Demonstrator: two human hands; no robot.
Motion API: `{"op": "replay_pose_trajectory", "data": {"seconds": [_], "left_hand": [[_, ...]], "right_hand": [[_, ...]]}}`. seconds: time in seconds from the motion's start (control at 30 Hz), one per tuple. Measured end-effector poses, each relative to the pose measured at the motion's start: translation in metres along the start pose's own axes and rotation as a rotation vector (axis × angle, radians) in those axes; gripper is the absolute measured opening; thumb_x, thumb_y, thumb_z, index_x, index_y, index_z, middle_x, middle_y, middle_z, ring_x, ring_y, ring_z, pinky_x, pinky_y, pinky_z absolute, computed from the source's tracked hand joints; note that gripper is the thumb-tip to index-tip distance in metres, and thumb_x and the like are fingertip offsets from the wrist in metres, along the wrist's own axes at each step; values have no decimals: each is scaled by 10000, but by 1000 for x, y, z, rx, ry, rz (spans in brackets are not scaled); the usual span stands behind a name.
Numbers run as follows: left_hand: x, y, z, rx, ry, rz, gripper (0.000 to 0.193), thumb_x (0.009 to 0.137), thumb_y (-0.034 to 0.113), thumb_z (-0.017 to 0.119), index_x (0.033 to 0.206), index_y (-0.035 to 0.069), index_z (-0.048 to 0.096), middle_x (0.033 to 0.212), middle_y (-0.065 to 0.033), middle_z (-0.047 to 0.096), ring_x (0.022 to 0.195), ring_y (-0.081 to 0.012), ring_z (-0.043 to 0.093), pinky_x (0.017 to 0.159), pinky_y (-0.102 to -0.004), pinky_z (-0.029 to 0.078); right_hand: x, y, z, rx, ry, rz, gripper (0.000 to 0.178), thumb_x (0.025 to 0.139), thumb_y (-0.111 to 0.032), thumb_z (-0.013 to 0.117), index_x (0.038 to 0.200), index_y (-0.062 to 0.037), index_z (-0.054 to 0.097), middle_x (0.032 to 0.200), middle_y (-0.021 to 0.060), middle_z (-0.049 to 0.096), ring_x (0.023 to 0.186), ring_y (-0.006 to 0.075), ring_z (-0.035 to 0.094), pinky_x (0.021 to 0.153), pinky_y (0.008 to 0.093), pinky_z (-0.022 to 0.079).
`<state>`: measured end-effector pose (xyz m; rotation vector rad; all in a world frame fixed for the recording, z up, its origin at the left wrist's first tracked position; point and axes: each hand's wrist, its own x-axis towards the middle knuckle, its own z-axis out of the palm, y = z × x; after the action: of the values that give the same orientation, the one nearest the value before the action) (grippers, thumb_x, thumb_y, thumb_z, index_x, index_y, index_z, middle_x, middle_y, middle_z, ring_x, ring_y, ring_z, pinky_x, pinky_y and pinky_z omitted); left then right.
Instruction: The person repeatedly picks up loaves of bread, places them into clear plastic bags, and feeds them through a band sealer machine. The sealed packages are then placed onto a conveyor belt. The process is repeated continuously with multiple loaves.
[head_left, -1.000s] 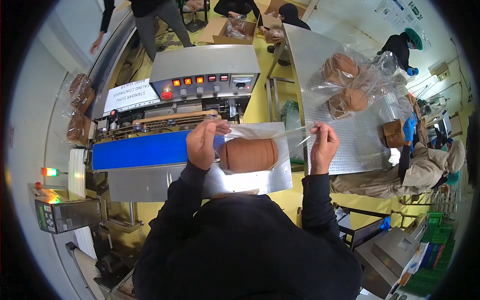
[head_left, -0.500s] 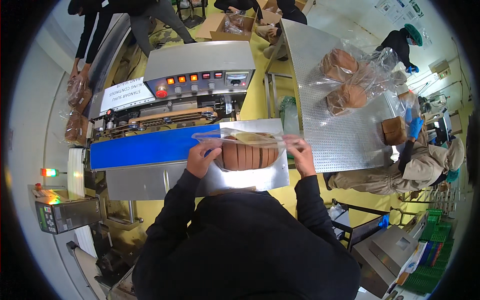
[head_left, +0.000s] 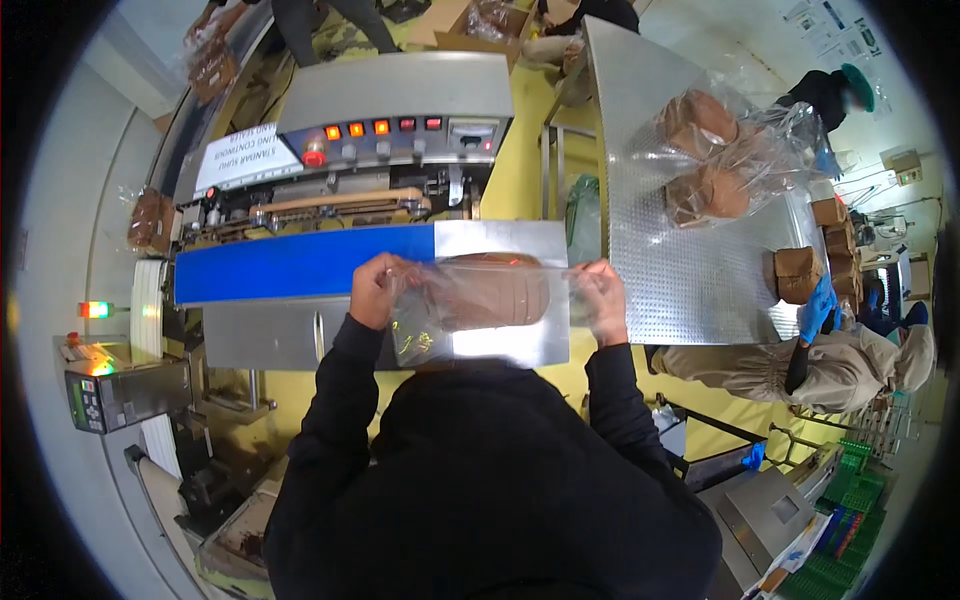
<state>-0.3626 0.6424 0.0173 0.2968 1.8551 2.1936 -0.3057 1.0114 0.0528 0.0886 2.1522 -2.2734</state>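
A loaf of sliced brown bread point(head_left: 505, 296) lies inside a clear plastic bag point(head_left: 412, 318) on the steel plate point(head_left: 510, 237) in front of me. My left hand point(head_left: 374, 290) pinches the bag's left top corner. At the opposite corner my right hand point(head_left: 601, 296) pinches the plastic. Between them the bag's mouth is drawn out nearly straight, above the loaf. To the left of the plate runs a blue conveyor belt point(head_left: 280, 268), beneath the band sealer point(head_left: 395, 105) with its lit orange buttons.
On the perforated steel table point(head_left: 650, 290) at right rest bagged loaves point(head_left: 705, 190). A person in beige point(head_left: 835, 370) with blue gloves handles an unwrapped loaf point(head_left: 798, 275) there. Another bagged loaf point(head_left: 152, 222) sits left of the belt. A signal light point(head_left: 97, 310) tops a box nearby.
Both hands have pulled the bag's mouth from loose to taut, the left moving outward. The co-worker at upper left has lifted a bagged loaf away.
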Motion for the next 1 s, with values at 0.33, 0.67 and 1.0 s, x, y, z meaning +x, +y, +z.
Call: {"op": "replay_pose_trajectory", "data": {"seconds": [0.33,0.67,1.0], "left_hand": [[16,30,57,332,235,72,180,868,122,553,854,-23,658,860,-105,674,802,-200,619,777,-325,489],[51,-114,63,-316,651,-482,525,925,393,493,619,-25,578,642,-139,638,552,-207,595,559,-321,473],[4,-171,58,205,685,-474,613,926,509,421,696,-29,603,634,-92,612,618,-197,571,600,-356,438]], "right_hand": [[27,6,28,-375,53,-305,190,905,-166,505,862,12,557,742,53,555,740,135,562,656,263,423],[50,105,33,227,473,340,179,907,-152,535,960,-11,631,748,27,592,606,75,513,561,210,417],[-1,165,31,-73,544,248,209,924,-126,507,956,36,635,945,65,649,873,120,557,831,251,414]]}}
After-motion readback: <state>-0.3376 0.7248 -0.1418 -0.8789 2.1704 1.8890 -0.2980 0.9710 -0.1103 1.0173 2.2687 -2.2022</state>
